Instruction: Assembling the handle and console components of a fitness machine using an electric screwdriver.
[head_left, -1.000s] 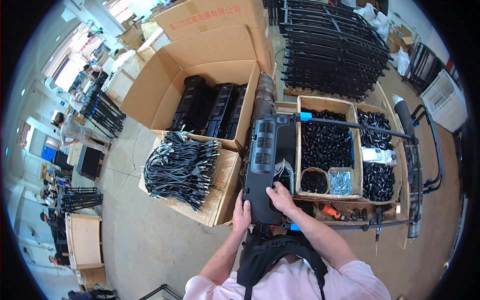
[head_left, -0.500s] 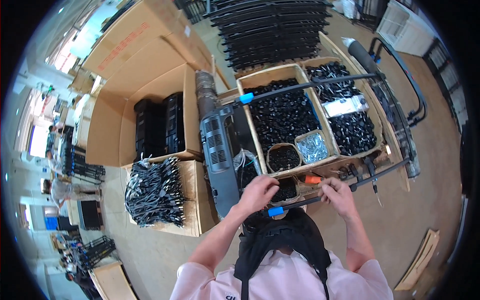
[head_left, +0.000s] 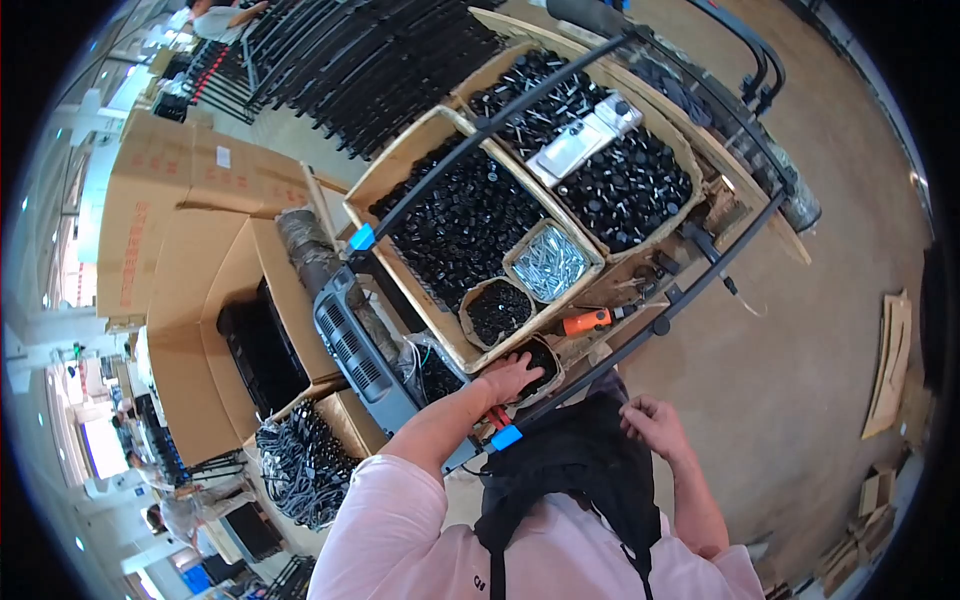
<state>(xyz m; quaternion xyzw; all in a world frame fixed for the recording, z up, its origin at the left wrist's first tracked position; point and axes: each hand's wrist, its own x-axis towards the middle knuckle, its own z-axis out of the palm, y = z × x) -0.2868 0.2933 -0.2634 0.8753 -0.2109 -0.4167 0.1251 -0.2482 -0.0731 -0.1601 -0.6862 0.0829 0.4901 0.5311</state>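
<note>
- Head view: a small dark tub [head_left: 540,365] of parts, just below the orange tool [head_left: 585,321], is reached into by the left hand [head_left: 510,377], fingers spread.
- Picking seems underway; the right hand [head_left: 652,422] is held loosely curled, empty.

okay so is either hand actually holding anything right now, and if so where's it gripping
Nothing is clearly held. The left hand reaches into a small cardboard box of black parts, fingers hidden. The right hand hangs loosely curled, apparently empty, beside the black metal bar.

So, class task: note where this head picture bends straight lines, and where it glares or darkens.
Head view: the black rail over the box of black parts bows toward the rim; daylight washes out the far left edge; corners are black; the left hand looks sharp.
</note>
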